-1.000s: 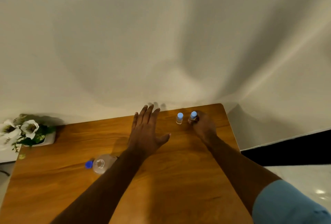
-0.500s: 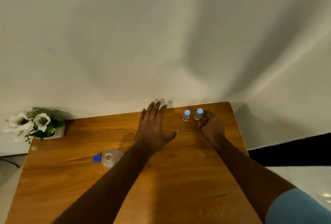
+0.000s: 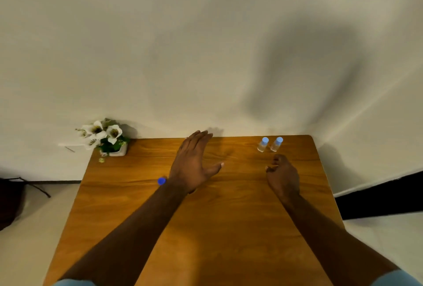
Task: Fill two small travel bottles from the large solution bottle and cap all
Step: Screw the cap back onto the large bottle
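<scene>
Hovering your left hand (image 3: 192, 162), fingers spread flat, you hide the big bottle beneath your wrist; only its blue cap (image 3: 161, 181) peeks out. Right hand (image 3: 282, 174) loosely curled, empty, near two capped small bottles (image 3: 270, 144) at the tabletop (image 3: 229, 228) back edge. Fetch that blue cap first.

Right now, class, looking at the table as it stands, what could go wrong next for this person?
1. The two small travel bottles stand close together near the table's far edge; the right hand, just short of them, could tip one over.
2. The left forearm hides all but the blue cap; moving that arm could knock whatever lies there.
</scene>
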